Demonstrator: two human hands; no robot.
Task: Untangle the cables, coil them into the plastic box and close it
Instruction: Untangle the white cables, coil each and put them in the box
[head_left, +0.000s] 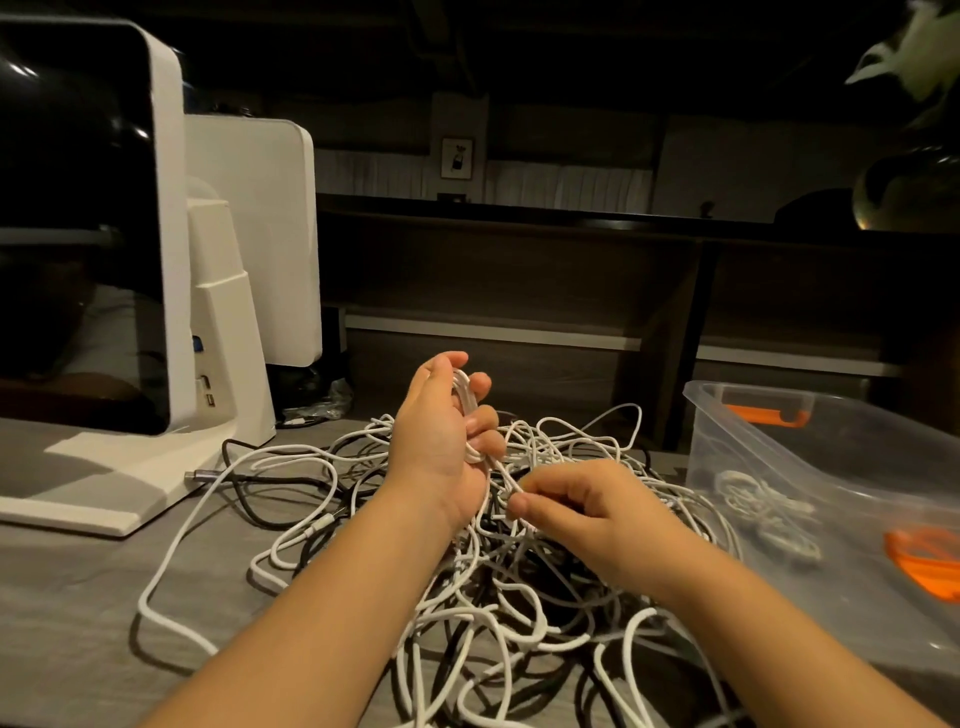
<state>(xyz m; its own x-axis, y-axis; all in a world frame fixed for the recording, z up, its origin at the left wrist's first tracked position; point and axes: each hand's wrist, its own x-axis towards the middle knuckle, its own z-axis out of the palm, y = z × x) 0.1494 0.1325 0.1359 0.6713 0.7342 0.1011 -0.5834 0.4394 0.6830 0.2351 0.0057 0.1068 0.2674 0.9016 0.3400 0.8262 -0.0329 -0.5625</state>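
White cable coil (464, 410) in left hand (441, 436), tangled cable heap (519, 571) beneath

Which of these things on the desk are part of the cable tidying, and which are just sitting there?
Part of the job: left hand, white coil, right hand, tangled cables, plastic box.
Just there: white monitor, second screen.

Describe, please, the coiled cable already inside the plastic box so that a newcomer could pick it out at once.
Start at the clear plastic box with orange latches, on the table's right side. Look through its near wall to the floor: a small white coiled cable lies there. Unlike the loose tangle of white and black cables spread over the table beside the box, it is bundled and sits inside the box.
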